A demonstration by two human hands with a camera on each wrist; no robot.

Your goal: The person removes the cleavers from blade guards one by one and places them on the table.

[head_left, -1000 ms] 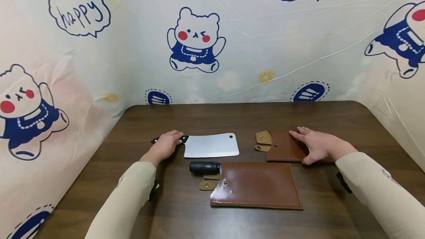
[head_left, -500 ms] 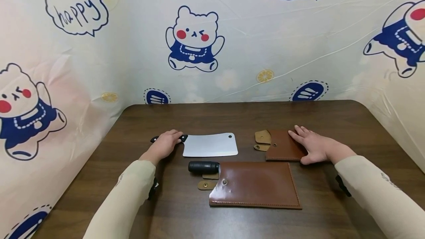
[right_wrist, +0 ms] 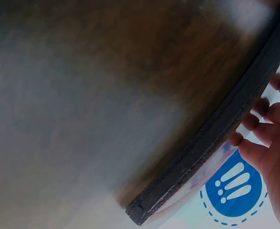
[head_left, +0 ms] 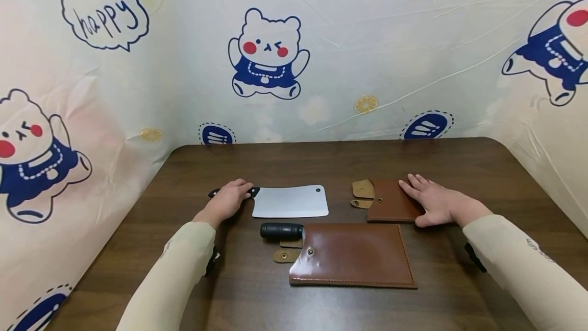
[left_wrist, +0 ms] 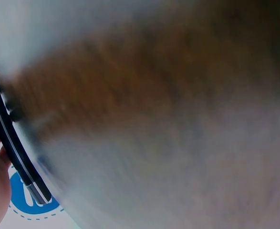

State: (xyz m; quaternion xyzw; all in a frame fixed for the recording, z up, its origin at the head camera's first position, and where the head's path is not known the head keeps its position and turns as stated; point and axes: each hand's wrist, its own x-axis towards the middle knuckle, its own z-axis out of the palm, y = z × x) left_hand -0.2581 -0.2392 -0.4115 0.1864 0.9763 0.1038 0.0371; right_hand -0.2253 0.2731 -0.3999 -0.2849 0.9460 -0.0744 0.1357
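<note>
A cleaver (head_left: 290, 202) with a broad plain blade lies at the left middle of the table, blade pointing right. My left hand (head_left: 225, 202) grips its black handle (left_wrist: 16, 143), fingers over the far side and thumb near the blade. To the right, my right hand (head_left: 436, 202) rests spread and flat on a small brown leather sheath (head_left: 390, 201). In the right wrist view, fingertips touch beside that sheath's dark edge (right_wrist: 197, 138). Nearer me lies a larger brown leather sheath (head_left: 356, 255), with a black ribbed knife handle (head_left: 281, 231) sticking out at its left.
Tan snap straps (head_left: 285, 256) stick out left from the large sheath, and a tan flap (head_left: 363, 188) from the small one. All lie on a dark wooden table (head_left: 257, 160). Behind it hangs a printed cloth (head_left: 321, 55) with bears.
The head view shifts slightly. Both hands stay where they were, on the cleaver handle and on the small sheath.
</note>
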